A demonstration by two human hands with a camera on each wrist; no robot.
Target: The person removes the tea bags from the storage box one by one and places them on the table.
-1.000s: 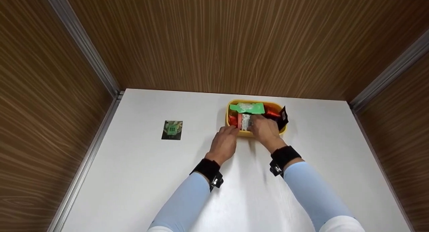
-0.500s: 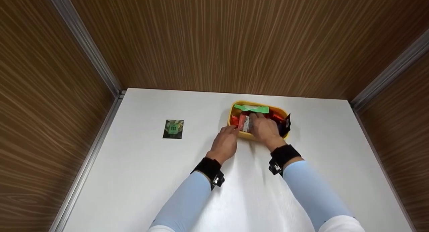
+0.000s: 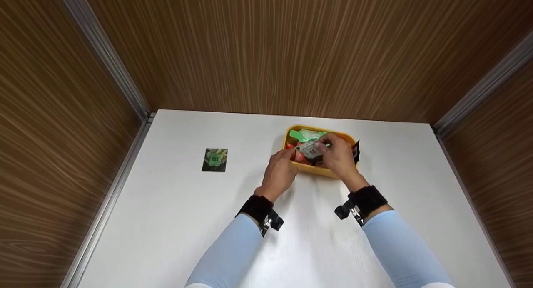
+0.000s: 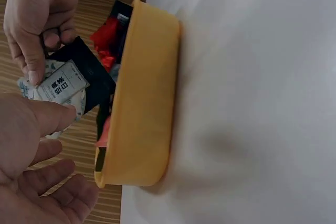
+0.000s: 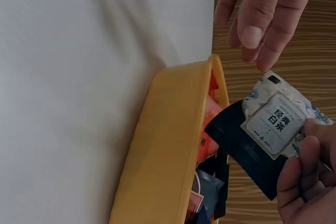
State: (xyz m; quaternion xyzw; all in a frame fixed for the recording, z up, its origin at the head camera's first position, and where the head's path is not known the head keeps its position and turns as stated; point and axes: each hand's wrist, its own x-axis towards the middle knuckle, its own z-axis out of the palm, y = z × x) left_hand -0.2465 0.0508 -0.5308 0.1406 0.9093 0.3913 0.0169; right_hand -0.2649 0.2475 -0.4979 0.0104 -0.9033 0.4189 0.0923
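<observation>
My right hand (image 3: 339, 157) pinches a flat tea sachet (image 5: 273, 124) by one side, above a yellow plastic basket (image 3: 320, 170). The sachet is pale and flowered on one part and dark navy on the other, with a printed label. Around the basket's near left rim is my left hand (image 3: 280, 171), fingers extended and holding nothing. Its fingertips point at the sachet's pale corner, a small gap away in the right wrist view. Inside the basket lie a green packet (image 3: 302, 135), red packets (image 4: 106, 38) and other sachets, partly hidden by my hands.
Another dark sachet with a green label (image 3: 215, 160) lies flat on the white table (image 3: 175, 213), left of the basket. A black packet (image 3: 356, 150) sticks up over the basket's right end. Brown wood-grain panels (image 3: 266, 55) enclose the table at the back and sides.
My right hand has lifted out of the basket's contents, bringing up the tea sachet. My left hand has stayed by the rim. The basket has shifted slightly right and turned a little.
</observation>
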